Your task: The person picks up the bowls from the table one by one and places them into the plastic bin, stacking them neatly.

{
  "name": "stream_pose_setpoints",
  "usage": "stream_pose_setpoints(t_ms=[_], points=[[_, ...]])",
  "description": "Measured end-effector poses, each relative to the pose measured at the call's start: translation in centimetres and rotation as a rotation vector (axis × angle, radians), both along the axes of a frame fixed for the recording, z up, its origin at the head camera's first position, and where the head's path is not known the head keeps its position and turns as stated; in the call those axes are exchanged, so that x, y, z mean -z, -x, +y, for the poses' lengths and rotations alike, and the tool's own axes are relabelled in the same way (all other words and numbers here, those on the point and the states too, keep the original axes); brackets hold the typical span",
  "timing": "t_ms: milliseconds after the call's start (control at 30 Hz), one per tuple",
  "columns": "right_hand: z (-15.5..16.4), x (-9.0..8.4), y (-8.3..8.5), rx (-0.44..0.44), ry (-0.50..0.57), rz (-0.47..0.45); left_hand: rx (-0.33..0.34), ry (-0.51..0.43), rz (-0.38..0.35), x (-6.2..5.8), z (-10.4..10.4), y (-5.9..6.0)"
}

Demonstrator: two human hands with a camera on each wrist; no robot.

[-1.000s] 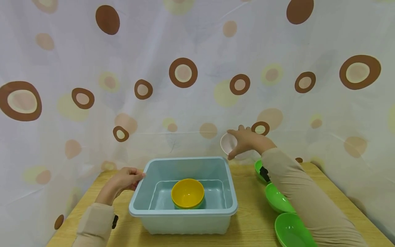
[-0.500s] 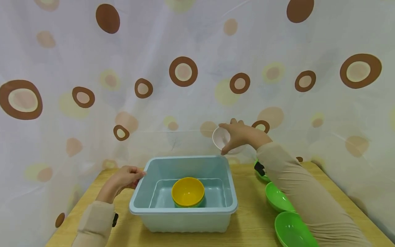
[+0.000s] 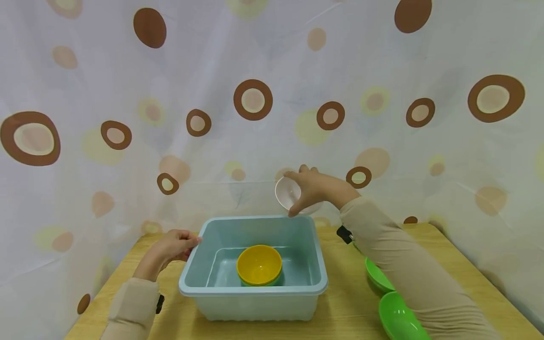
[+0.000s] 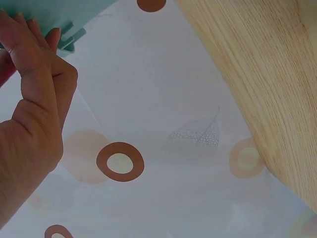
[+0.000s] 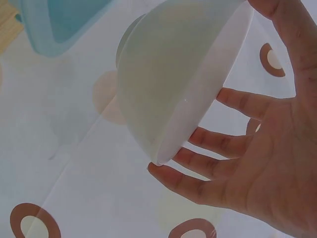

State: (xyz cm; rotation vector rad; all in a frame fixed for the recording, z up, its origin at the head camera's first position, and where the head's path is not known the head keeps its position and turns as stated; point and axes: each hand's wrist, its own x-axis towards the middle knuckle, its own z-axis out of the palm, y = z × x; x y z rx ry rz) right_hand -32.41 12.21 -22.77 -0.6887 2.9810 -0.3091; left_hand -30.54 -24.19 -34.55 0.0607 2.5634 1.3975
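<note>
My right hand (image 3: 313, 188) holds a white bowl (image 5: 171, 79) by its rim, thumb on one side and fingers spread along the other. The bowl is tilted on its side, at the back right rim of a light blue plastic basin (image 3: 255, 304) in the head view. Inside the basin, a yellow bowl (image 3: 259, 265) sits stacked on a green one, of which only a thin edge shows. At the basin's left rim, my left hand (image 3: 175, 246) pinches the edge between thumb and fingers; the left wrist view shows this hand (image 4: 37, 99) against the basin's outer side.
To the right on the wooden table (image 3: 344, 302) lie green bowls, one (image 3: 379, 276) behind another (image 3: 400, 317), partly hidden by my right sleeve (image 3: 408, 264). A patterned curtain (image 3: 263, 151) hangs right behind the table.
My right hand has carried the white bowl leftward, toward the basin's back rim. The left hand and the basin have stayed in place.
</note>
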Motion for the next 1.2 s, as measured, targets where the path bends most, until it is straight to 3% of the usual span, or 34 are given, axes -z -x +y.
stream_pose_setpoints(t_ms=[567, 900, 1200], points=[[-3.4, 0.3, -0.5, -0.069, 0.034, -0.103, -0.015, 0.009, 0.008, -0.1, -0.2, -0.2], [-5.0, 0.6, -0.6, -0.131, -0.059, -0.068, -0.008, -0.012, 0.013, 0.1, -0.1, 0.0], [-6.2, 1.4, -0.7, -0.169, -0.09, -0.13, 0.002, -0.029, 0.003, 0.1, 0.0, -0.1]])
